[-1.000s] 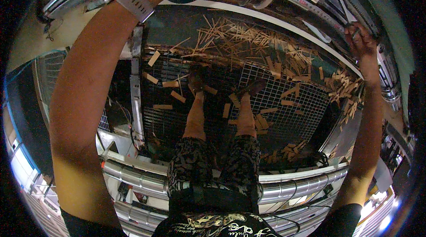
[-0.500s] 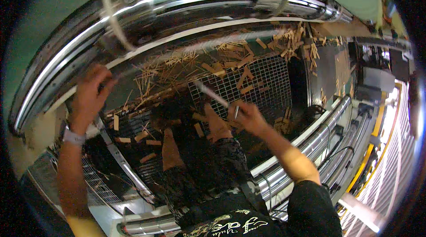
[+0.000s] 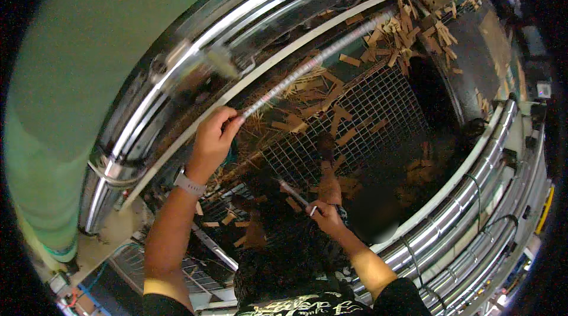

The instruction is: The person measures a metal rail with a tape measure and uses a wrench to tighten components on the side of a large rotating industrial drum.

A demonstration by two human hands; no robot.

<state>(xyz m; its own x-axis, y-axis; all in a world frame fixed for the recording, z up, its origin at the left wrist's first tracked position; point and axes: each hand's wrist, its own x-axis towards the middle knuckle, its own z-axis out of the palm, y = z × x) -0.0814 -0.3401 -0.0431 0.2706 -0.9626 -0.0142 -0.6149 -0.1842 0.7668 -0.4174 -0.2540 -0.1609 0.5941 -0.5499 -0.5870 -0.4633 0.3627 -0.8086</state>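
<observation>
My left hand (image 3: 214, 138), with a watch (image 3: 189, 183) on its wrist, is closed at the near end of a long, thin pale strip with small marks (image 3: 307, 66). This strip is blurred and slants away to the far right, along the inner edge of a white rail (image 3: 278, 60). My right hand (image 3: 326, 218) is closed round a slim silver hand tool (image 3: 294, 193), whose tip points forward and left. Its exact kind is too blurred to tell. Both hands are above the dark pit where my legs stand.
Shiny rollers curve past on the far side (image 3: 234, 29) and near right (image 3: 438, 227). A metal grid (image 3: 378, 103) lies in the pit. Flat wood-coloured scraps (image 3: 378, 44) are heaped along its far edge. Green sheeting (image 3: 71, 79) covers the left.
The view has turned and shifted left. My left hand has moved inward to the right, along the far rail. My right hand, still holding the tool, has come lower and nearer my body.
</observation>
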